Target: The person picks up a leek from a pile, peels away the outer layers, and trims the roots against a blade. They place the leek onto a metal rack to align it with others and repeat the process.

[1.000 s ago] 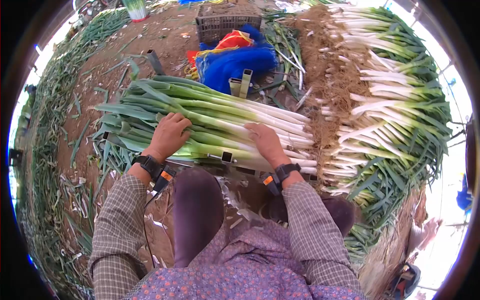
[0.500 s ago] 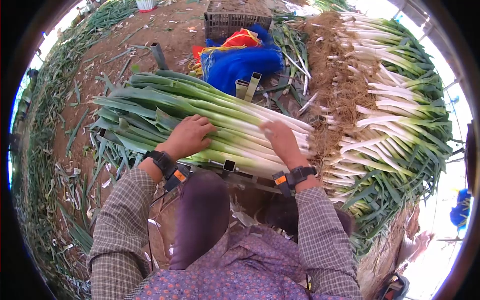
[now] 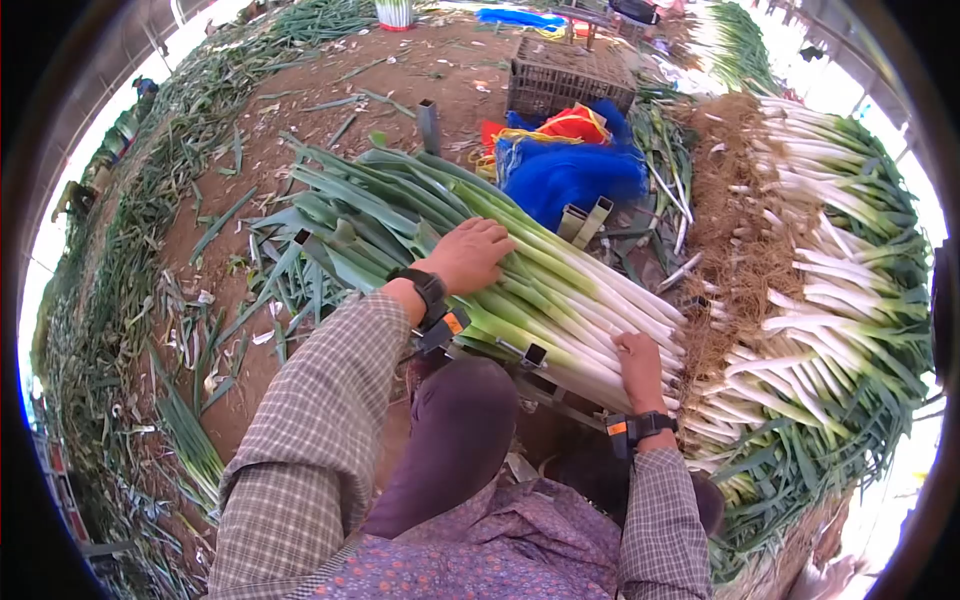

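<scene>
A thick bundle of leeks [image 3: 560, 285] lies across a metal stand in front of my knees, green leaves to the left and white stems to the right. My left hand [image 3: 470, 256] rests on top of the green part, fingers spread a little over the stalks. Near the root end, my right hand [image 3: 638, 365] touches the white stems with its fingers curled in; what they hold, if anything, is hidden. Square metal posts [image 3: 585, 222] of the stand rise beside the bundle.
A large pile of leeks [image 3: 840, 290] lies at the right, roots facing the bundle. Blue netting [image 3: 575, 180] and a dark crate [image 3: 570, 78] are beyond the stand. Leaf scraps [image 3: 130, 300] cover the ground at the left. A loose leek bunch [image 3: 190, 440] lies lower left.
The view has turned, so the scene sits further right and lower. My right hand has moved down along the white stems and its fingers are more curled. My left hand is farther up the bundle.
</scene>
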The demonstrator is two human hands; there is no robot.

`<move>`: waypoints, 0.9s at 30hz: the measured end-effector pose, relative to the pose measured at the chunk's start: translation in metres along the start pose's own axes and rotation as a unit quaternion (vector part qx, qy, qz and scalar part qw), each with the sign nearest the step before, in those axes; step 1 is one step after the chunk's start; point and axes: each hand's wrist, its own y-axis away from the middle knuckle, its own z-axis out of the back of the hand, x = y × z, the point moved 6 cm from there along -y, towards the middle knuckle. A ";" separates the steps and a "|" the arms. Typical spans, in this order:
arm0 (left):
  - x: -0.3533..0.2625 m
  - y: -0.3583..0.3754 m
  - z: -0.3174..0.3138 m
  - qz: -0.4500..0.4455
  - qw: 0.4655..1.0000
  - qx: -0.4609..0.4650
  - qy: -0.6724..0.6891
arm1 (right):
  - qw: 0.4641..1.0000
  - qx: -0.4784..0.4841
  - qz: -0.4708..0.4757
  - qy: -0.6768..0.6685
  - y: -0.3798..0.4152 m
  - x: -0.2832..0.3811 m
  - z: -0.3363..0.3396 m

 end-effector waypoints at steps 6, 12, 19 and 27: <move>-0.015 0.014 0.006 0.085 0.988 0.119 0.040 | 0.997 -0.021 -0.022 -0.068 0.014 -0.003 0.002; 0.005 0.010 -0.012 0.011 0.996 0.082 0.038 | 0.974 0.103 -0.070 -0.189 -0.007 -0.005 0.042; 0.001 0.003 -0.021 0.045 0.991 0.124 0.016 | 0.882 -0.238 -0.244 -0.326 0.156 -0.089 0.291; 0.019 0.012 -0.039 0.046 0.985 0.159 -0.044 | 0.728 -0.315 -0.433 -0.428 0.393 -0.348 0.081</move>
